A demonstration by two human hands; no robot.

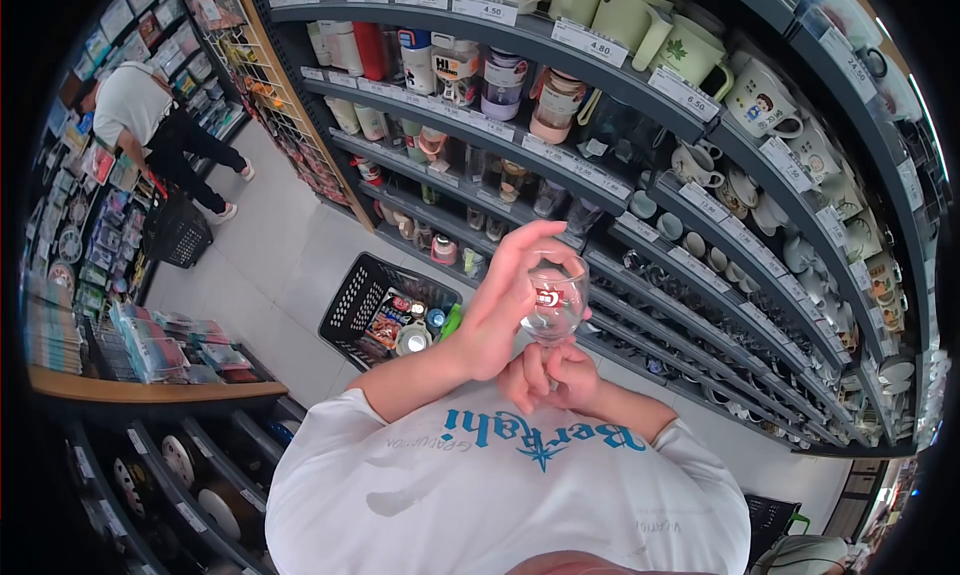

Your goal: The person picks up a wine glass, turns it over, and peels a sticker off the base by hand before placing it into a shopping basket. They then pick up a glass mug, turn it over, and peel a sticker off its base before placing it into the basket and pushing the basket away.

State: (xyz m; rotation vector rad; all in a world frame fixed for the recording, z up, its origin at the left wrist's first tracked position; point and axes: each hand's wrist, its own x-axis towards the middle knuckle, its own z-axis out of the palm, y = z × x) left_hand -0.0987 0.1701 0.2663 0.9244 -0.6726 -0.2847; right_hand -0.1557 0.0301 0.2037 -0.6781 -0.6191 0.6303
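A clear round glass (556, 310) with a small red and white label is held up in front of my chest. My left hand (505, 300) curves around its side and rim, thumb and fingers spread round the bowl. Just below, my right hand (548, 375) has its fingers curled together at the bottom of the glass, hiding the part they grip. Shelves of cups and mugs stand behind the glass.
A black basket (345, 310) with several goods stands on the floor beyond my left forearm. Mug shelves (620, 180) curve along the right. At the upper left a person (140, 110) holds another black basket (178, 230). A display ledge (150, 387) lies at left.
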